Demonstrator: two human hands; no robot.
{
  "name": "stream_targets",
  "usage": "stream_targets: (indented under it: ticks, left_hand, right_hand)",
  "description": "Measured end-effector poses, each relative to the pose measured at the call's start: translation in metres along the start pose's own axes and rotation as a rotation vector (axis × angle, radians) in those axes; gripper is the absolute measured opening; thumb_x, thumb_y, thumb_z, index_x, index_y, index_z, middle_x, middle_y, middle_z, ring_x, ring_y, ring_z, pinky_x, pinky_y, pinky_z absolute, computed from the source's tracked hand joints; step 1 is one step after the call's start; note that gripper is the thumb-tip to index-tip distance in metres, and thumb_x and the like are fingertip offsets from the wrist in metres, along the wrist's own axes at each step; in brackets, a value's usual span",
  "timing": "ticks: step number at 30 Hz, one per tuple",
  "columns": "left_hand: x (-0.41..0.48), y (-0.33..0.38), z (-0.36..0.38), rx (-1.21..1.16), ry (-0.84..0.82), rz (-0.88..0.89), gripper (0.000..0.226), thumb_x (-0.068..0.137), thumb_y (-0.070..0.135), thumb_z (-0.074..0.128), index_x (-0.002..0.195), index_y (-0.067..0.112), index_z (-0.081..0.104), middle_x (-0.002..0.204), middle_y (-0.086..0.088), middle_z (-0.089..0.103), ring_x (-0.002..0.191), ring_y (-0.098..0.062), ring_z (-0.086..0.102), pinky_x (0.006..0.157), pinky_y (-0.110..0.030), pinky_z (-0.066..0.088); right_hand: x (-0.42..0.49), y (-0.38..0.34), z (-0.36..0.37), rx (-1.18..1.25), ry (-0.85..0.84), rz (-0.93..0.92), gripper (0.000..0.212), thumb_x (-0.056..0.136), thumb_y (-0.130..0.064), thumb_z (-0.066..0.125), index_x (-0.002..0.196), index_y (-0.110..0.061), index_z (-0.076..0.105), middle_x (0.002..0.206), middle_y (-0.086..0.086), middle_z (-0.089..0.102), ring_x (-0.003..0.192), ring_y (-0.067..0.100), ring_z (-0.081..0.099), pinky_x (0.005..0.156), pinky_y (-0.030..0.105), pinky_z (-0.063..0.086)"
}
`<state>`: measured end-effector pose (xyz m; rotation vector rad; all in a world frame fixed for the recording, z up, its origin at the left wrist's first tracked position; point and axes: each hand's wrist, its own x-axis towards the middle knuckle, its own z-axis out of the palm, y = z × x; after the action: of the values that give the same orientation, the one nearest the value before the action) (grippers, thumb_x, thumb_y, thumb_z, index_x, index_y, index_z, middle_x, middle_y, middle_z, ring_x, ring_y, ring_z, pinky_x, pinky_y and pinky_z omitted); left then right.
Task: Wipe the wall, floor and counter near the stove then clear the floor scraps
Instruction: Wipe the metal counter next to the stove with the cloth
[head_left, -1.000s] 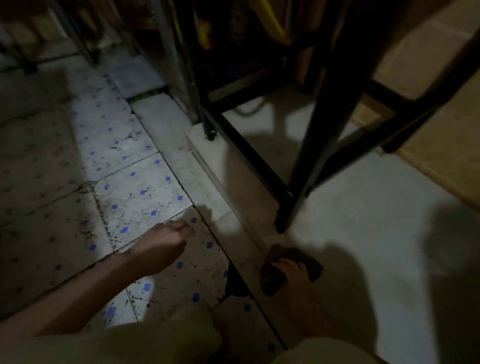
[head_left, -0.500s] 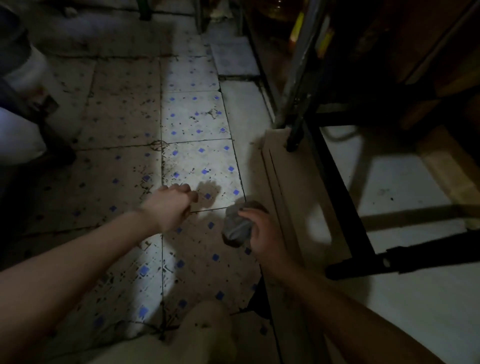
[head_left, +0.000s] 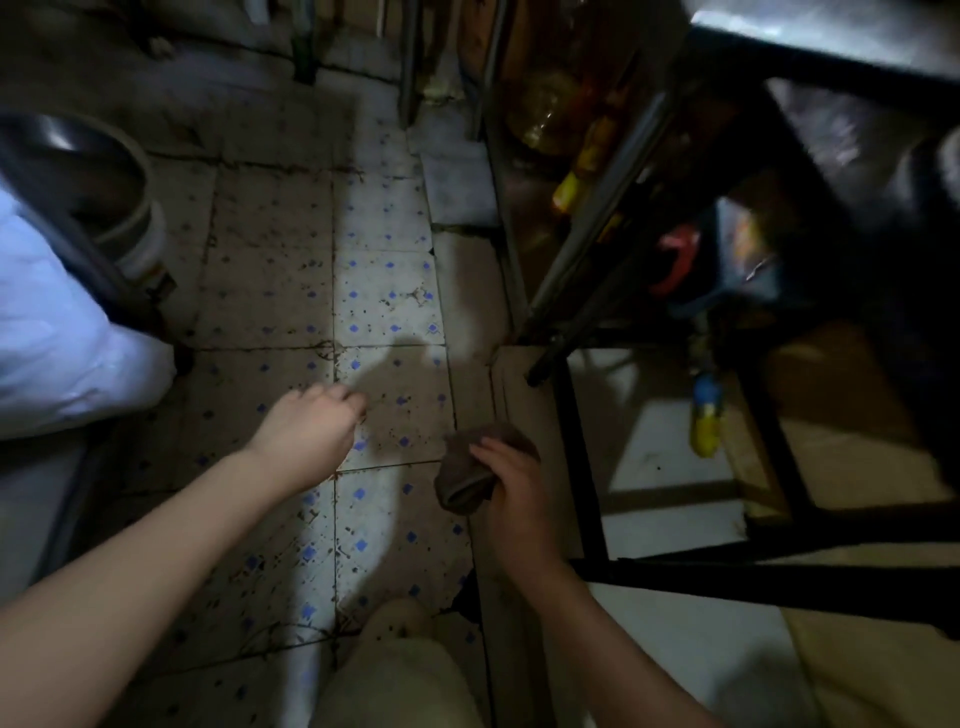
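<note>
Right hand (head_left: 511, 480) grips a brown cloth (head_left: 467, 475) above the tiled floor (head_left: 384, 291).

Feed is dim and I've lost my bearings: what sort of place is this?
Probably a cramped, well-used kitchen, seen at floor level: grimy white floor tiles with blue diamonds, amber plastic bottles stored low beside a black metal stand, and the right hand gripping a brown rag.
</note>
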<state>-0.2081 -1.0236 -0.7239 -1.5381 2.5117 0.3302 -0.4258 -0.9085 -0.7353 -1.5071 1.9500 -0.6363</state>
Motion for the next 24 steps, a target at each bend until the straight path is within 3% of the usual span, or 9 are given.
stream_targets:
  ticks: [4,7,11,18,24]
  left_hand:
    - [-0.032,0.011,-0.078,-0.077,-0.014,-0.004,0.032,0.097,0.022,0.039,0.128,0.021,0.049,0.125,-0.001,0.054,0.114,-0.02,0.051,0.092,-0.033,0.041]
    - [-0.051,0.019,-0.135,-0.081,-0.013,0.008,0.031,0.098,0.025,0.039,0.128,0.022,0.047,0.126,0.001,0.052,0.116,-0.018,0.05,0.092,-0.031,0.041]
    - [-0.074,0.028,-0.197,-0.127,0.002,0.012,0.03,0.098,0.026,0.039,0.127,0.023,0.048,0.126,0.002,0.052,0.115,-0.018,0.05,0.093,-0.032,0.041]
    - [-0.096,0.055,-0.267,-0.168,0.055,0.072,0.026,0.096,0.026,0.041,0.119,0.024,0.053,0.118,0.002,0.055,0.11,-0.019,0.052,0.089,-0.033,0.041]
    - [-0.084,0.093,-0.313,-0.076,0.056,0.228,0.026,0.095,0.027,0.042,0.118,0.025,0.053,0.118,0.002,0.055,0.109,-0.018,0.054,0.087,-0.033,0.043]
  right_hand:
    - [-0.02,-0.071,-0.053,-0.016,-0.038,-0.007,0.045,0.082,0.011,0.057,0.121,-0.013,0.063,0.131,0.003,0.056,0.124,0.016,0.047,0.106,0.021,0.034]
    - [-0.034,-0.116,-0.091,-0.094,-0.095,-0.075,0.047,0.084,0.008,0.056,0.123,-0.016,0.061,0.133,0.0,0.055,0.126,0.016,0.044,0.104,0.021,0.033]
    - [-0.053,-0.164,-0.143,-0.121,-0.119,-0.116,0.044,0.088,0.005,0.051,0.125,-0.018,0.059,0.135,-0.001,0.054,0.13,0.015,0.04,0.109,0.031,0.036]
    - [-0.082,-0.213,-0.215,-0.15,-0.087,-0.163,0.043,0.086,0.008,0.052,0.122,-0.013,0.061,0.129,0.002,0.058,0.126,0.017,0.044,0.105,0.031,0.041]
    - [-0.112,-0.21,-0.269,-0.168,0.089,-0.187,0.044,0.081,0.007,0.051,0.115,-0.017,0.063,0.121,0.0,0.062,0.118,0.018,0.051,0.097,0.026,0.043]
